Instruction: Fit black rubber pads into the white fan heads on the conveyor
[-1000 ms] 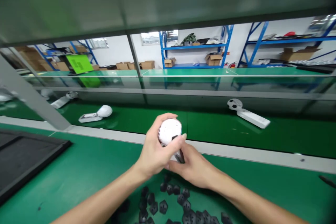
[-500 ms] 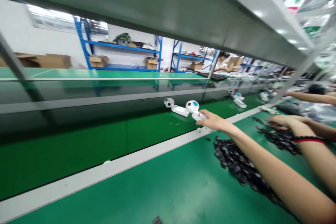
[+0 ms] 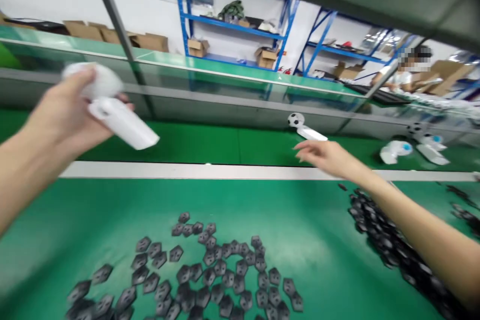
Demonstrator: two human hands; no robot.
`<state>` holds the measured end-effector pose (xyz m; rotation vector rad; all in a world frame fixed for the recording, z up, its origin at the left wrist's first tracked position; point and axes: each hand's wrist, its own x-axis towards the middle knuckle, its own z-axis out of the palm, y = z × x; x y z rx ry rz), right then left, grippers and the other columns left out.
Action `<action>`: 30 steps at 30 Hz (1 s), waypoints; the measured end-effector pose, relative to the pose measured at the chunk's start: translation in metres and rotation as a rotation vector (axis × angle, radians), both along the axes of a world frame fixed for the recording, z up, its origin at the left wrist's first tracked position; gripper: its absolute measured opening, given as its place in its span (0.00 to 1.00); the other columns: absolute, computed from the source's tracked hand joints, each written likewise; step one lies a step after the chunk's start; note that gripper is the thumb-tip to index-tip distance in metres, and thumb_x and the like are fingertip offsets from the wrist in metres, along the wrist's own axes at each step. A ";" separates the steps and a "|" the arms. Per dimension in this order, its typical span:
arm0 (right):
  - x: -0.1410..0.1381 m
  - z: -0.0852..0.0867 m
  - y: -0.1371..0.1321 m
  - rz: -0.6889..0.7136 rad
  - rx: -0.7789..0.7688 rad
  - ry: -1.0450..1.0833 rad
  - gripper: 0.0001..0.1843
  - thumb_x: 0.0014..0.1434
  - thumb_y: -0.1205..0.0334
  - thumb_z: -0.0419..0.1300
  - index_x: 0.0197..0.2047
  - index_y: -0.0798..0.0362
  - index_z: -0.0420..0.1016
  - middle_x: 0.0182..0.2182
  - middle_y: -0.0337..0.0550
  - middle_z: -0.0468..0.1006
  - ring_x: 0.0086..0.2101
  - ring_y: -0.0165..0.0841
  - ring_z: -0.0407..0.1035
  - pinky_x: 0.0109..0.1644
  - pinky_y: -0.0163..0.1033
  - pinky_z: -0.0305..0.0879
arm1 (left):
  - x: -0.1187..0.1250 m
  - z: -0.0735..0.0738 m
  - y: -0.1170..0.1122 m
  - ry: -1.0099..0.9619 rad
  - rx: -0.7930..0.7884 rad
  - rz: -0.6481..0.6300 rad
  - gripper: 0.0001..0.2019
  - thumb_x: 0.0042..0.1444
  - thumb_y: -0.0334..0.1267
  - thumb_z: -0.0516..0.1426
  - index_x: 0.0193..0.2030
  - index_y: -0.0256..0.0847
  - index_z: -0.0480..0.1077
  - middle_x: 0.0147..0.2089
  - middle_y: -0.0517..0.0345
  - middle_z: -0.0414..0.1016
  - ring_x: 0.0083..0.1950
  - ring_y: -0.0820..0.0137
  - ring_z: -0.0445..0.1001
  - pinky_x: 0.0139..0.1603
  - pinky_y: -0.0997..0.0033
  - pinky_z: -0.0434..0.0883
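A ball-headed unit is gripped by the left hand, thumb over the ball, in front of the green belt; the right hand is empty, fingers loosely spread; the unit pinched there half a second ago is no longer held, so one piece is probably done with and another taken up; four similar units are counted beyond, one beside the right hand, three farther right; black pentagons are strewn below, several dozen, too overlapped for counting.
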<state>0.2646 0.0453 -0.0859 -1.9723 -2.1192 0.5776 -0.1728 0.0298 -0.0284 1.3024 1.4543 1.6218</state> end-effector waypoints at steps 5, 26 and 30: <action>-0.116 -0.015 -0.074 0.807 -0.115 0.278 0.13 0.68 0.61 0.70 0.56 0.47 0.83 0.47 0.43 0.87 0.45 0.42 0.82 0.51 0.43 0.74 | 0.056 -0.024 -0.010 -0.377 -0.127 -0.289 0.15 0.69 0.47 0.60 0.49 0.35 0.71 0.32 0.63 0.71 0.30 0.79 0.72 0.37 0.77 0.72; -0.170 -0.040 -0.078 1.205 0.518 -0.036 0.13 0.71 0.75 0.60 0.35 0.57 0.81 0.30 0.47 0.82 0.29 0.38 0.75 0.32 0.42 0.66 | 0.049 -0.037 -0.032 0.011 -0.080 -0.166 0.13 0.49 0.45 0.66 0.35 0.39 0.77 0.31 0.55 0.75 0.29 0.68 0.70 0.25 0.72 0.64; -0.181 -0.015 -0.067 0.687 0.218 0.828 0.07 0.70 0.60 0.67 0.40 0.50 0.86 0.33 0.41 0.86 0.30 0.36 0.80 0.37 0.40 0.75 | 0.065 -0.046 -0.041 -0.171 -0.009 -0.090 0.12 0.51 0.46 0.65 0.29 0.39 0.75 0.26 0.57 0.73 0.22 0.69 0.67 0.19 0.70 0.63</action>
